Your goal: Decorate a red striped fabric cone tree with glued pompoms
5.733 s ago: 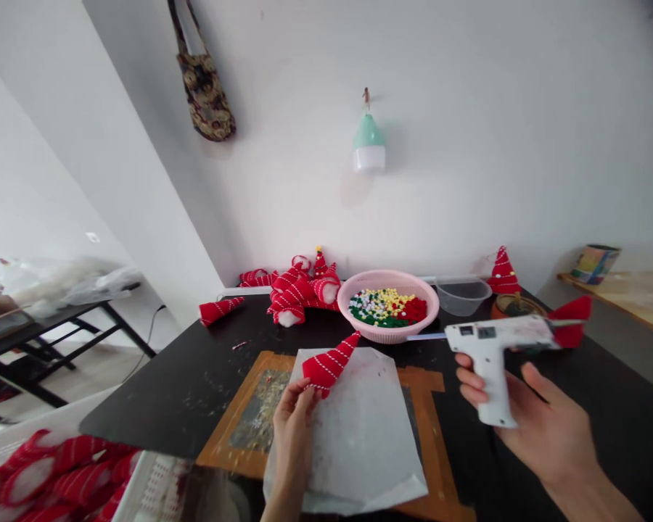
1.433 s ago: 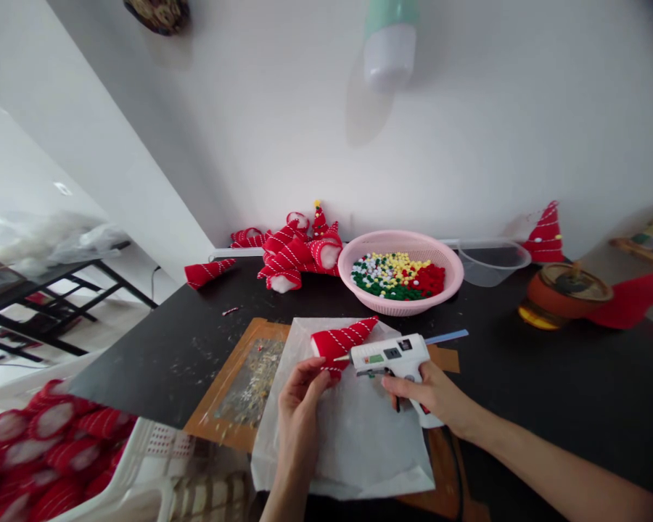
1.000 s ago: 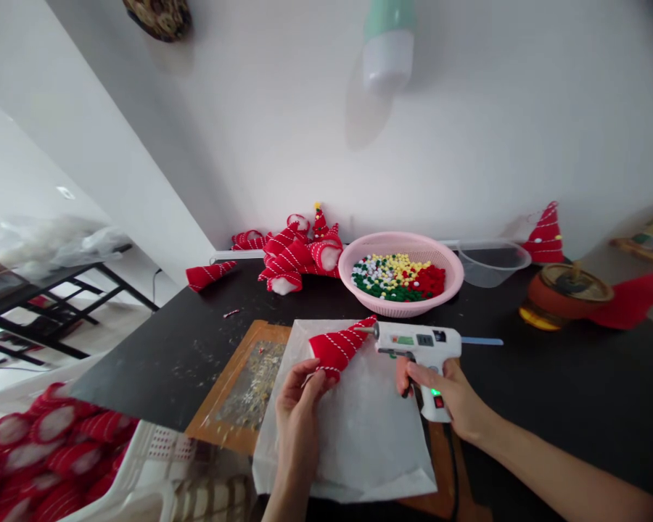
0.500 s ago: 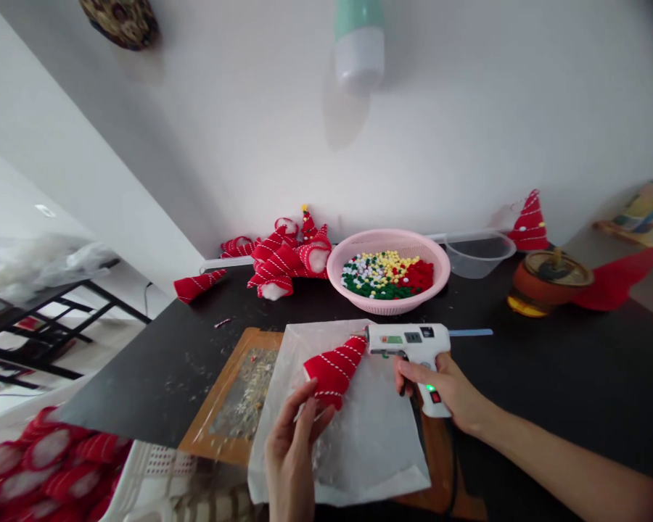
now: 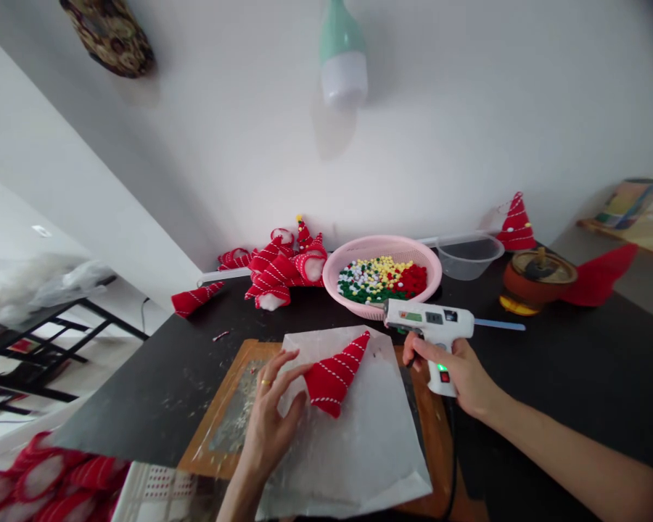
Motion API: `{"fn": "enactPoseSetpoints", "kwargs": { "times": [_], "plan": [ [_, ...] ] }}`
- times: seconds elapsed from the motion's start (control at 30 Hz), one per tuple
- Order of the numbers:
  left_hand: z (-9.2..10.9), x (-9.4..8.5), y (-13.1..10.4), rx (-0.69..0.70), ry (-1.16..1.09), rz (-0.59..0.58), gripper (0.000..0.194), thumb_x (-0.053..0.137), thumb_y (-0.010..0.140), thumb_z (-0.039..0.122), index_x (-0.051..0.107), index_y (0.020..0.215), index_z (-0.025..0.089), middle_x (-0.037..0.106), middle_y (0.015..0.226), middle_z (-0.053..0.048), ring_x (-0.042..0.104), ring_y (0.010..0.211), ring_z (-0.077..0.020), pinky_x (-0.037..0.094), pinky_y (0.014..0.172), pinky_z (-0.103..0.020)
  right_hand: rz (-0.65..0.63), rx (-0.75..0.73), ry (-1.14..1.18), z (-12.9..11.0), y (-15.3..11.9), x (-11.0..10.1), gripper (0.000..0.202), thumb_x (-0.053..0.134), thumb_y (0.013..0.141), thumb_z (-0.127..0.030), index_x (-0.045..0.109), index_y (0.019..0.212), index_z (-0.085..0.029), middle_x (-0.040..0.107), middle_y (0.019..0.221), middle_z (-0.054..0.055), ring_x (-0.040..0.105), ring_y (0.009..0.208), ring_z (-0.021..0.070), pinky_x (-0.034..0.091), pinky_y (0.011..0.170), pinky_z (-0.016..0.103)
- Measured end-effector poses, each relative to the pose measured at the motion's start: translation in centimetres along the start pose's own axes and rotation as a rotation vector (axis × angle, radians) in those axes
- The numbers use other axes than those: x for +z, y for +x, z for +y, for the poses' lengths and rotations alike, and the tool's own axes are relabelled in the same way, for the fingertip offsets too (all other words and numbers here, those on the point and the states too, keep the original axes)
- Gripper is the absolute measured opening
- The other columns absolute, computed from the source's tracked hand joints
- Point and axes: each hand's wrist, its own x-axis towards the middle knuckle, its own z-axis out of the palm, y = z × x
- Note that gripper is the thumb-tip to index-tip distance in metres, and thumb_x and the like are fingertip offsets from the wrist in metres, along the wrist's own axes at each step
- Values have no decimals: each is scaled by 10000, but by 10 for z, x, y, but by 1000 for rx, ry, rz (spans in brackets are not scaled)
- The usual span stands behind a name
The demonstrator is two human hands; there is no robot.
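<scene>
Lying on paper (image 5: pixel 367 457) at lower centre, the red cone (image 5: pixel 337 373), presumably light and soft, is best held mid-body; it is perhaps touched by the open left hand (image 5: pixel 269 428). The glue gun (image 5: pixel 432 322) is gripped by the right hand (image 5: pixel 471 377).

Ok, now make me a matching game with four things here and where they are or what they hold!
Things:
1. pink basket
2. glue gun
3. green-and-white lamp
4. striped red cone nearest the left hand

Places and states:
A. high up by the wall
B. lying on white paper
C. full of little colored pompoms
D. held in the right hand

Right pairs: 1-C, 2-D, 3-A, 4-B
</scene>
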Motion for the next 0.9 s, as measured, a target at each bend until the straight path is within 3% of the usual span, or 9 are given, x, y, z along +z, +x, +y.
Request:
{"fn": "enactPoseSetpoints", "kwargs": {
  "times": [0.1, 0.2, 0.27, 0.37, 0.5, 0.67, 0.77, 0.9],
  "plan": [
    [6, 5, -1, 56, -55, -77, 356, 590, 871, 183, 705, 1187, 297, 614, 1375, -92, 596, 1267, -281, 506, 1049, -463, 39, -66, -23, -10, 5, -7, 282, 757, 856, -437, 693, 780, -173, 695, 756, 55, 545, 636, 167, 424, 595, 299],
    [15, 13, -8, 19, -49, -1, 212, 638, 858, 203, 719, 1044, 264, 676, 1190, -82, 661, 1106, -246, 546, 951, -389, 138, -215, -7, -25, 7, -17, 227, 744, 870, -410, 699, 795, -201, 684, 779, 49, 563, 678, 186, 438, 612, 312],
    [21, 18, -15, -36, -24, 71, 159, 659, 855, 219, 704, 1003, 252, 679, 1102, -72, 670, 1031, -234, 556, 886, -359, 157, -236, -33, -30, 4, -22, 222, 738, 870, -418, 706, 800, -209, 685, 779, 54, 569, 683, 196, 444, 612, 320],
    [28, 26, -25, -62, 20, 137, 238, 654, 868, 233, 699, 1101, 258, 672, 1056, -69, 667, 981, -232, 564, 838, -347, 29, -79, -179, -24, -5, -19, 263, 747, 849, -449, 717, 779, -197, 699, 751, 65, 577, 654, 198, 461, 615, 330],
    [35, 32, -31, 42, 81, 139, 352, 567, 923, 177, 722, 1199, 330, 633, 1027, -60, 647, 945, -199, 566, 820, -318, -199, 112, -286, 1, -17, -3, 248, 763, 814, -440, 701, 818, -200, 678, 729, 34, 568, 649, 183, 471, 613, 310],
    [37, 31, -31, 47, 78, 163, 387, 594, 901, 143, 728, 1190, 363, 611, 1159, -59, 626, 991, -205, 571, 844, -331, -272, 87, -332, 21, -19, 9, 189, 754, 819, -367, 670, 889, -213, 677, 809, 23, 608, 760, 195, 501, 695, 308],
    [37, 30, -32, 49, 73, 120, 412, 589, 907, 132, 708, 1221, 370, 593, 1313, -58, 613, 1070, -228, 568, 900, -363, -286, 66, -366, 24, -17, 11, 179, 739, 836, -350, 665, 923, -213, 677, 827, 23, 604, 762, 192, 500, 695, 307],
    [37, 30, -33, 55, 79, 71, 438, 593, 916, 135, 672, 1275, 371, 602, 1365, -50, 591, 1144, -254, 544, 980, -408, -330, 87, -371, 27, -18, 12, 180, 734, 858, -340, 677, 968, -210, 681, 844, 20, 605, 764, 184, 494, 689, 294]
  ]
}}
